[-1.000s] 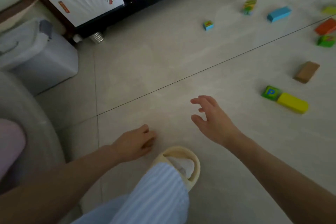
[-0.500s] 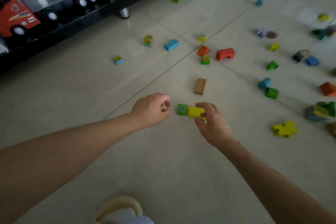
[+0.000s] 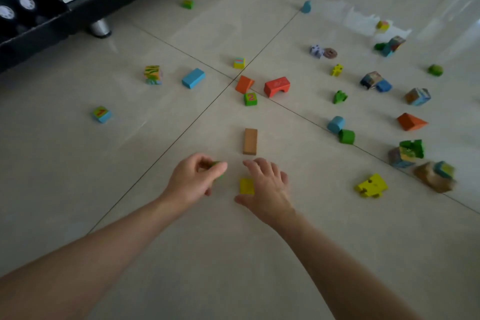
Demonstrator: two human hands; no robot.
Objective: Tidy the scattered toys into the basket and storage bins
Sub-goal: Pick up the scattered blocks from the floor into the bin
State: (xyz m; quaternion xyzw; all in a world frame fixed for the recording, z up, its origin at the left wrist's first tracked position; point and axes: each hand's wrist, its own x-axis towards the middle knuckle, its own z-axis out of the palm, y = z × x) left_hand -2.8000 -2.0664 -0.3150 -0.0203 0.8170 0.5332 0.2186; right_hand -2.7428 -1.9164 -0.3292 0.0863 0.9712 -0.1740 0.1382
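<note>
Two hands low over a tiled floor strewn with toy blocks.
The left hand [image 3: 193,180] pinches what looks like a green block [image 3: 217,164]; the right hand [image 3: 267,187], fingers spread, covers a yellow block [image 3: 246,186], a brown block [image 3: 250,141] just beyond; bare tile spreads leftward.

Left grip [image 3: 197,176] curled — right grip [image 3: 267,187] spread.

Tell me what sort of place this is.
Probably a home living room or playroom: a glossy tiled floor strewn with toy blocks such as the red arch, and a low black cabinet on metal feet. No basket or bins in view.
</note>
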